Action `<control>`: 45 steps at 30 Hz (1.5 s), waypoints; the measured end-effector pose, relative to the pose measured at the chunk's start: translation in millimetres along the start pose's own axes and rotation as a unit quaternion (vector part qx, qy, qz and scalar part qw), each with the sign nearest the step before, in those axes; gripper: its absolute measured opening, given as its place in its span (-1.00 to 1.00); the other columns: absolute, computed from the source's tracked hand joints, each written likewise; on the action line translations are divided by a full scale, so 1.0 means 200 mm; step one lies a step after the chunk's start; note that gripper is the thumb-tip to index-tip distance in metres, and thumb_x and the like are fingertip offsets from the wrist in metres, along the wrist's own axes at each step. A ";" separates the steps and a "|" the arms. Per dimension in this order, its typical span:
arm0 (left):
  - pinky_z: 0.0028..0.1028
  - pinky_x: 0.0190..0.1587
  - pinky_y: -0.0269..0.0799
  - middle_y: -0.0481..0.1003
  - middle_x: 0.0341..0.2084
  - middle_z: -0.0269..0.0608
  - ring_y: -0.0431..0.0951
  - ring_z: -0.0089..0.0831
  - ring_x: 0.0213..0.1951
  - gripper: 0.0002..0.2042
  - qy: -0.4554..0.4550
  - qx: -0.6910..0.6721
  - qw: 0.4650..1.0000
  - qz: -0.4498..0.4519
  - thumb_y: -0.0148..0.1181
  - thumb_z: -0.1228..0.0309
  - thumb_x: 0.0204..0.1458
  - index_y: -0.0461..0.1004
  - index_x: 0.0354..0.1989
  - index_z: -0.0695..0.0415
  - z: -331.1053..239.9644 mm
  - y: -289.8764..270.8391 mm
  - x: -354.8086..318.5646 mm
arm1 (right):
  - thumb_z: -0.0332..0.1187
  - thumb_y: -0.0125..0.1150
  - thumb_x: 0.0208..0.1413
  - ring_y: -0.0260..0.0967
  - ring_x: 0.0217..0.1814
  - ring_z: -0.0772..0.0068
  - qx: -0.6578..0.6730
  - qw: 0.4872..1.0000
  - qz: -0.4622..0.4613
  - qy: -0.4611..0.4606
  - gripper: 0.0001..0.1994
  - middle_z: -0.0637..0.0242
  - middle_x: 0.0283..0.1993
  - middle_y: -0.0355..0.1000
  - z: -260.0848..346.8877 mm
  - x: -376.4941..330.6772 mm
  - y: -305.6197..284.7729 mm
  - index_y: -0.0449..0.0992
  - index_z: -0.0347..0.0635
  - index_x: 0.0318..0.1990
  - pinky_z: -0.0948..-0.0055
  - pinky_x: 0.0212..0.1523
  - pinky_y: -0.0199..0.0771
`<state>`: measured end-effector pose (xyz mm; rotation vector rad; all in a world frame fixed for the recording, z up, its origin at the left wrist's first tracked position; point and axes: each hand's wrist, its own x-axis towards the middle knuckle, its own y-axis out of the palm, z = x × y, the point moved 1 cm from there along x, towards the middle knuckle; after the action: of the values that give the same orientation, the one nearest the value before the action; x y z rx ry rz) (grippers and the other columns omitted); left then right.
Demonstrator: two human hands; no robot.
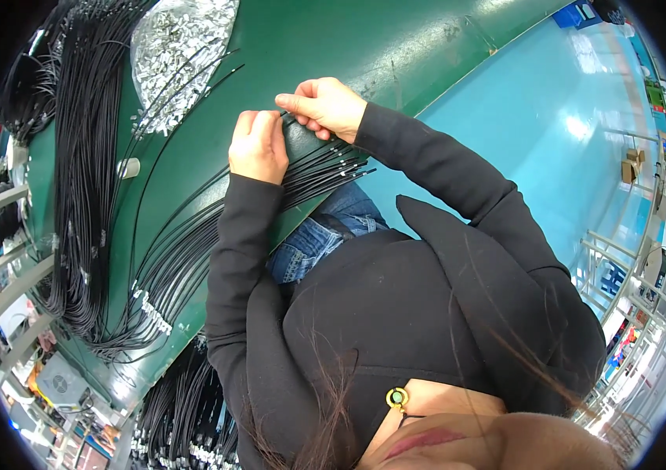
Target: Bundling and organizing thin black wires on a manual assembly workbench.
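Observation:
My left hand [258,146] is closed in a fist at the edge of the green table [309,39], resting on a fan of thin black cables [325,168] with silver tips. Just beyond it, my right hand [325,106] pinches the end of one black cable [289,119] that runs between the two hands. The fingertips of both hands nearly touch there. What sits at the cable's end is hidden by the fingers.
A heap of small silver metal parts [180,47] lies on the table beyond my hands. Thick bundles of black cables [82,180] cover the table's left side, beside a small white ring [129,167]. Metal racks [631,274] stand on the blue floor [529,117] at right.

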<state>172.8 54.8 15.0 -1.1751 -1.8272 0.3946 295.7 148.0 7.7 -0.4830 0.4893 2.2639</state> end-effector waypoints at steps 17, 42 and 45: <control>-0.62 -0.52 0.34 0.40 -0.51 -0.25 0.41 -0.55 -0.55 -0.94 -0.153 -0.143 0.978 -0.003 0.17 0.62 -0.09 0.46 -0.42 0.22 0.03 -0.01 0.01 | -0.49 0.03 0.12 0.43 -0.09 0.26 0.151 0.985 0.061 -0.052 -0.73 0.03 -0.09 0.38 -0.03 -0.04 -0.09 0.26 -0.41 -0.04 0.45 -0.15 0.53; -0.57 -0.53 0.36 0.40 -0.51 -0.22 0.42 -0.49 -0.57 -0.92 -0.131 -0.118 0.984 -0.017 0.16 0.61 -0.10 0.45 -0.40 0.21 0.03 0.01 0.01 | -0.36 -0.17 0.25 0.36 0.00 0.22 0.322 0.947 -0.008 -0.018 -0.81 0.05 0.02 0.34 -0.01 0.03 0.12 0.23 -0.25 -0.08 0.29 -0.04 0.43; -0.51 -0.53 0.39 0.40 -0.51 -0.17 0.45 -0.39 -0.55 -0.91 -0.127 -0.107 0.986 -0.023 0.16 0.61 -0.11 0.46 -0.40 0.20 0.03 0.01 0.01 | -0.35 -0.16 0.25 0.36 0.00 0.23 0.323 0.946 -0.010 -0.026 -0.81 0.06 0.02 0.34 -0.02 0.02 0.12 0.23 -0.25 -0.09 0.29 -0.04 0.43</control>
<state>167.7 59.3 11.4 -1.2705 -2.1575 0.3409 276.6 133.0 8.0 -0.0876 1.1355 1.9358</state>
